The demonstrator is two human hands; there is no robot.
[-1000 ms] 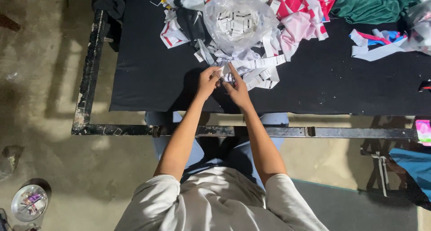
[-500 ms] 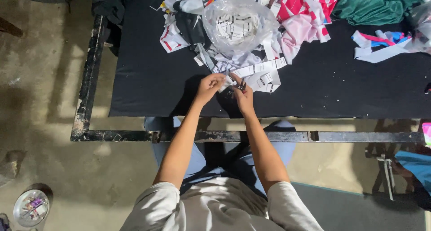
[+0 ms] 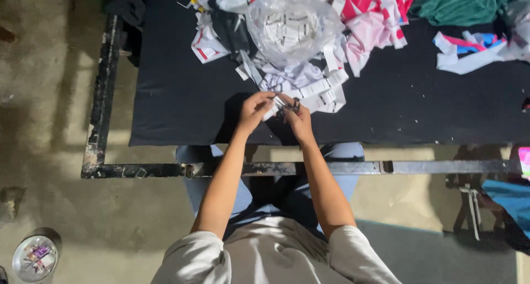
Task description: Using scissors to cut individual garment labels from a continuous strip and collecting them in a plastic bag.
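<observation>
My left hand (image 3: 255, 108) pinches a white label strip (image 3: 274, 108) above the black table top (image 3: 182, 96). My right hand (image 3: 298, 118) grips small dark scissors (image 3: 291, 103) right against that strip. The two hands almost touch. Just behind them lies a heap of white label strips (image 3: 314, 88), and beyond it a clear plastic bag (image 3: 292, 24) holding more small white labels.
Pink, white and red cloth scraps (image 3: 375, 13) cover the table's far side, green cloth (image 3: 458, 2) at far right. A black metal frame (image 3: 99, 96) rims the table. A round metal dish (image 3: 34, 257) sits on the concrete floor, lower left.
Both hands have drawn slightly closer to me with the strip; the view has shifted a little, and the floor dish slid toward the lower left corner.
</observation>
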